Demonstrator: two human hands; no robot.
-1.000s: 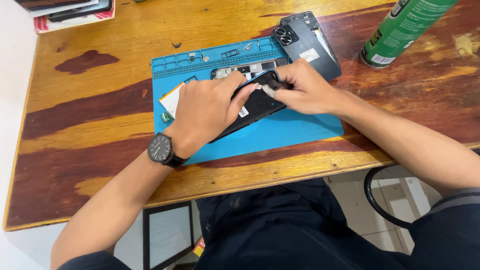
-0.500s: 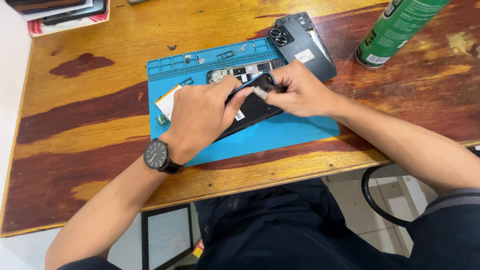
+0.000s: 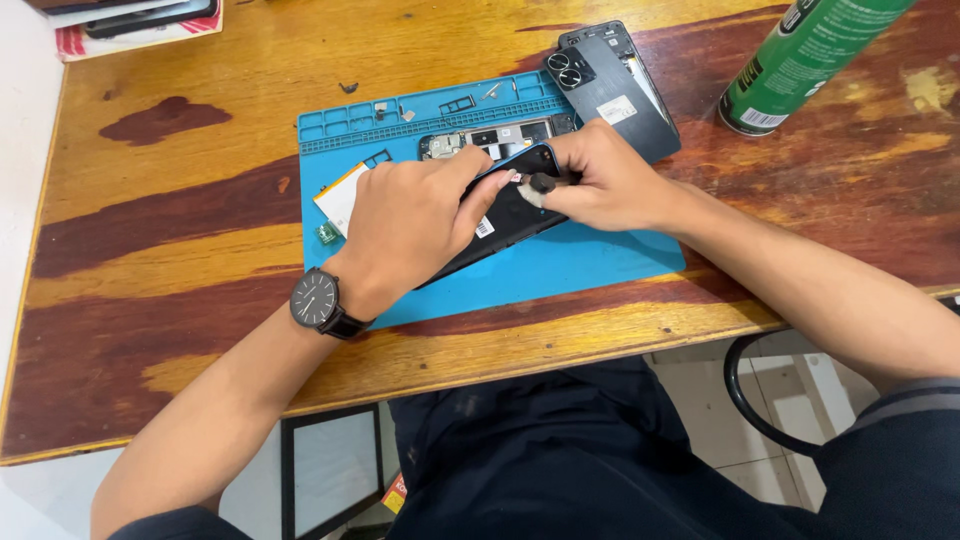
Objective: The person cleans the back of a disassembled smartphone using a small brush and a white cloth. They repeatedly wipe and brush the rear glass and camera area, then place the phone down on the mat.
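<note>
Both hands (image 3: 420, 215) on phone (image 3: 505, 210)

Worn, stained wooden table (image 3: 180, 290); pale tiled floor (image 3: 700, 390)

A single view, from a camera worn on the person's head, looks steeply down over the near edge of the wooden desk (image 3: 180, 300), facing away from the body. It sits close: both forearms run in from the bottom corners, and the lap and a strip of floor fill the lower frame. The blue mat (image 3: 600, 265) lies just above centre, slightly rotated, so the head is probably turned a little. The desk's far edge is cut off at the top. No second view shares the scene.
</note>
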